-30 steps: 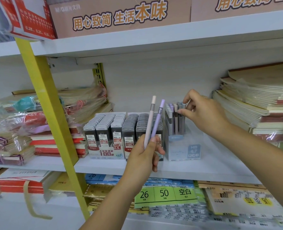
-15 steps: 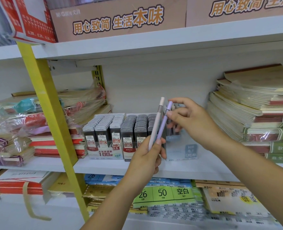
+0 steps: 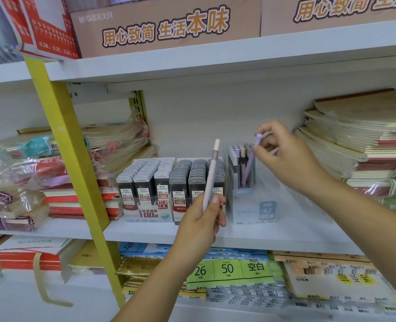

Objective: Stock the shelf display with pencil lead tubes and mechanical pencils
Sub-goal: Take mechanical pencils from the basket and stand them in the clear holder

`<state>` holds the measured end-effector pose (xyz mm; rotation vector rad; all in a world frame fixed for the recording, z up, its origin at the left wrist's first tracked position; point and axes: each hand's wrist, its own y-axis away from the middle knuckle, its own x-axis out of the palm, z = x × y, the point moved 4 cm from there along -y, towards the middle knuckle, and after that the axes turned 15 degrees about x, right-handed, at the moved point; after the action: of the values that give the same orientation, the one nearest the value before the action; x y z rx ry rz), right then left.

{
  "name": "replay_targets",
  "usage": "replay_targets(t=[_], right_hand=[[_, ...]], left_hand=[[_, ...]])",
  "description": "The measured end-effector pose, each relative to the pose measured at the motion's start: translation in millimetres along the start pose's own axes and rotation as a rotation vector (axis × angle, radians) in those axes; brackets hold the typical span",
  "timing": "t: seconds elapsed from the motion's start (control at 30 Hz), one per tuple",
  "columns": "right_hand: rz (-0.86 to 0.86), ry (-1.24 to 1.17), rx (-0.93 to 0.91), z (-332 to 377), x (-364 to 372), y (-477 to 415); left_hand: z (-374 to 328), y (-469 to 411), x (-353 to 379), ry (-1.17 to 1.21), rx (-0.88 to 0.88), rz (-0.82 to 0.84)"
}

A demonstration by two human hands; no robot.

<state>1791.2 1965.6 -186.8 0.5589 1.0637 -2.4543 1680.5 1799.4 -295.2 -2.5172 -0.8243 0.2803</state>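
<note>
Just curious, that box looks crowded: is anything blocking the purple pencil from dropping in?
Nothing visible. The right hand holds the purple pencil tilted, its tip inside the clear box, beside the standing pencils.

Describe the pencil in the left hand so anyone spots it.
On the middle shelf, find the rows of grey lead tubes. In front of them the left hand grips a pale pink pencil roughly upright; the purple pencil is in the right hand.
</note>
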Motion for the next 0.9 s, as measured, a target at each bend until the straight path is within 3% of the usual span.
replay_targets(t=[0.23, 0.53, 0.73, 0.9], right_hand=[[0.107, 0.123, -0.014, -8, 21, 3], [0.062, 0.214, -0.036, -3, 28, -1], [-0.062, 0.320, -0.069, 1, 33, -2], [0.009, 0.347, 0.026, -2, 38, -3]], left_hand=[[2, 0, -3, -0.016, -0.007, 0.005], [6, 1, -5, -0.033, -0.019, 0.015], [4, 2, -7, -0.020, -0.035, 0.019], [-1, 4, -7, -0.016, -0.036, 0.039]])
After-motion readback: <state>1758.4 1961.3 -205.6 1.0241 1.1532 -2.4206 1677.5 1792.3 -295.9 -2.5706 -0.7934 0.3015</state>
